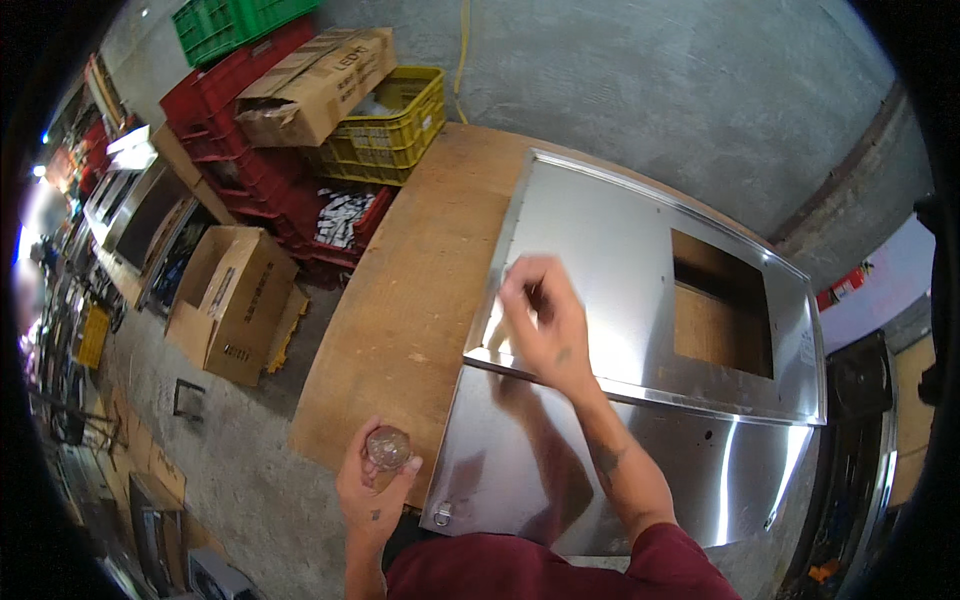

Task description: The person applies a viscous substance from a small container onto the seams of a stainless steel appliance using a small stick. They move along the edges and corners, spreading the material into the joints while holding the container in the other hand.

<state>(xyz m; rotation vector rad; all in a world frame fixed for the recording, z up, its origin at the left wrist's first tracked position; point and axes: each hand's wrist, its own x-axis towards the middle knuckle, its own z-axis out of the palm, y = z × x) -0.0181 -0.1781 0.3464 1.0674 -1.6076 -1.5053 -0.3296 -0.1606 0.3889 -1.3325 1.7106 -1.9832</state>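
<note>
My left hand is closed around a small round see-through container, seen from above, over the near end of the wooden tabletop. What lies inside it is too small to name. My right hand is above the left edge of a shiny metal panel with a raised rim. Its fingers are curled into a pinch and slightly smeared by motion; anything between them is too small to make out. A rectangular opening is cut in the panel's right part. Along the near side, a second shiny metal sheet mirrors my arm.
The wooden tabletop runs along the left of the panel. Beyond it stand stacked red crates, a yellow crate and a long cardboard box. An open carton stands on the floor. A grey wall closes the far side.
</note>
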